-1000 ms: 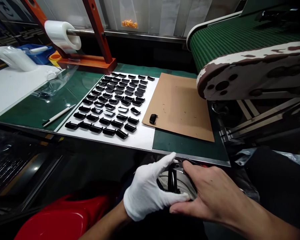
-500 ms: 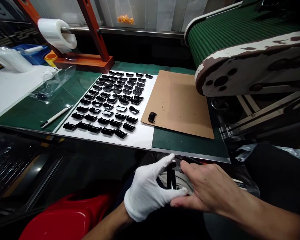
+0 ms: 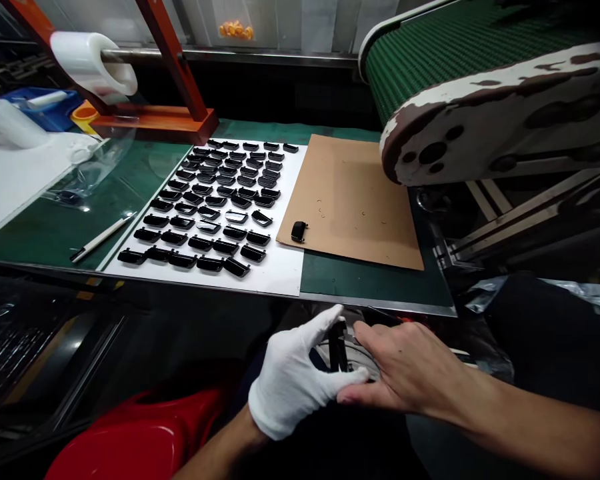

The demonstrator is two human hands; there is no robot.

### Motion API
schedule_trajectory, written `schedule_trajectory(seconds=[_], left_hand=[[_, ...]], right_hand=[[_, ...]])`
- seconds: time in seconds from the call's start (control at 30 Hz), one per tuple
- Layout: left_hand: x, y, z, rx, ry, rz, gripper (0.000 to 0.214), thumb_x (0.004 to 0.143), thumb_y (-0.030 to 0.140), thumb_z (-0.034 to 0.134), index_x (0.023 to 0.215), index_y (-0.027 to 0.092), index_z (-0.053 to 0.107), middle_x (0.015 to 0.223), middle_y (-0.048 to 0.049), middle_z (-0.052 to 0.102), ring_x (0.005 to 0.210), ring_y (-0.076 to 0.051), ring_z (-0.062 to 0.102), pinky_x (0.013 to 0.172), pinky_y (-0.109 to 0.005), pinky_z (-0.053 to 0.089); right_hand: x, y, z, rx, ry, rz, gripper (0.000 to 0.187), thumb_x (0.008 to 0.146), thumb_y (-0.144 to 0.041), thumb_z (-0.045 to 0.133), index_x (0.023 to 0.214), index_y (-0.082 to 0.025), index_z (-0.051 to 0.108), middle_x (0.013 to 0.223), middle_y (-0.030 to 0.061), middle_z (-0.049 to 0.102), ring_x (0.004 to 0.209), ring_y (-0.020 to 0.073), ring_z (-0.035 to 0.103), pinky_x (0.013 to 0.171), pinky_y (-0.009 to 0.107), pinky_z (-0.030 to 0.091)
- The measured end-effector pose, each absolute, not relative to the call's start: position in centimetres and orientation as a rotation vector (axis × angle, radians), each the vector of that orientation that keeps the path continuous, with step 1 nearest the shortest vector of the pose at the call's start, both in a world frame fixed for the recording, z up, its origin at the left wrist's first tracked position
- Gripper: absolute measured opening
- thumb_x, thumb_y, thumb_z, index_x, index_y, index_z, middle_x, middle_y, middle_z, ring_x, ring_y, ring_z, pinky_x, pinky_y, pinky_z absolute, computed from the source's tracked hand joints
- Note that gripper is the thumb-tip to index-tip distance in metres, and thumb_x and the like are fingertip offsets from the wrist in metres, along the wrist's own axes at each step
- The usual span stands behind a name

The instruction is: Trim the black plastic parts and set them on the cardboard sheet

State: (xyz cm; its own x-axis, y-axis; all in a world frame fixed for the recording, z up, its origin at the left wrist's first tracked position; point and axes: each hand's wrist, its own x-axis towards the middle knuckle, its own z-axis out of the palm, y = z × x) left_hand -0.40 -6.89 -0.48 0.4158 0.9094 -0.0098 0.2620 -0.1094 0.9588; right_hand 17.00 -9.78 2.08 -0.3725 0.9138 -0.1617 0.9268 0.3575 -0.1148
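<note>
Noted: the black part [image 3: 338, 347] stands upright, long axis vertical, just below the table edge [image 3: 380, 305], between both hands. Gloved left hand [image 3: 295, 383] pinches it, thumb low, forefinger high. Bare right hand [image 3: 410, 370] closes in from the right, fingertips at its top; grip unclear. Versus a second ago: same pinch, right fingers look straighter.

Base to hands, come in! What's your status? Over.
Left gloved hand pinching black part. Right bare hand touching it, grip unclear. Table edge close ahead; rows of parts on white sheet beyond.
</note>
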Motion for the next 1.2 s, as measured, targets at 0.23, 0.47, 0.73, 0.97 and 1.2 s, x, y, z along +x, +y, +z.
schedule_trajectory(seconds=[0.23, 0.47, 0.73, 0.97, 1.2], left_hand=[[-0.7, -6.7, -0.9, 1.606, 1.061, 0.773, 0.07, 0.061, 0.024, 0.082, 0.126, 0.017, 0.056, 0.111, -0.0024, 0.07, 0.098, -0.02, 0.068, 0.093, -0.028, 0.055], [-1.0, -6.2, 0.1, 1.668, 0.989, 0.8, 0.076, 0.059, 0.029, 0.083, 0.128, 0.013, 0.055, 0.115, -0.0063, 0.068, 0.103, -0.023, 0.066, 0.093, -0.028, 0.054], [-1.0, -6.1, 0.2, 1.661, 0.996, 0.793, 0.073, 0.06, 0.028, 0.083, 0.127, 0.014, 0.055, 0.112, -0.0044, 0.07, 0.1, -0.021, 0.068, 0.091, -0.025, 0.055], [-0.9, -6.3, 0.2, 1.658, 1.049, 0.803, 0.067, 0.061, 0.027, 0.081, 0.123, 0.015, 0.059, 0.108, -0.0037, 0.072, 0.095, -0.023, 0.069, 0.087, -0.028, 0.058], [-0.8, -6.3, -0.3, 1.64, 1.05, 0.821, 0.066, 0.062, 0.023, 0.081, 0.124, 0.014, 0.058, 0.11, -0.0034, 0.071, 0.096, -0.02, 0.069, 0.088, -0.023, 0.057]], right_hand=[[16.7, -9.6, 2.1, 1.757, 2.606, -0.169, 0.072, 0.081, -0.077, 0.011, 0.072, -0.018, 0.051, 0.054, 0.003, 0.061, 0.042, 0.0215, 0.06, 0.042, 0.029, 0.01], [16.7, -9.0, 3.1, 1.885, 2.581, -0.358, 0.077, 0.066, -0.09, 0.019, 0.074, -0.019, 0.048, 0.057, 0.0036, 0.06, 0.046, 0.0244, 0.06, 0.044, 0.031, 0.02], [16.5, -9.4, 2.8, 1.828, 2.594, -0.324, 0.076, 0.074, -0.084, 0.01, 0.073, -0.019, 0.05, 0.054, 0.0025, 0.058, 0.045, 0.0243, 0.06, 0.044, 0.031, 0.017], [16.4, -9.4, 2.3, 1.796, 2.635, -0.13, 0.079, 0.076, -0.082, 0.008, 0.072, -0.018, 0.053, 0.053, 0.0029, 0.06, 0.04, 0.0217, 0.058, 0.043, 0.029, 0.007], [16.4, -9.2, 1.9, 1.778, 2.621, -0.118, 0.079, 0.077, -0.08, 0.005, 0.07, -0.018, 0.053, 0.053, 0.0033, 0.06, 0.041, 0.0224, 0.059, 0.043, 0.029, 0.006]])
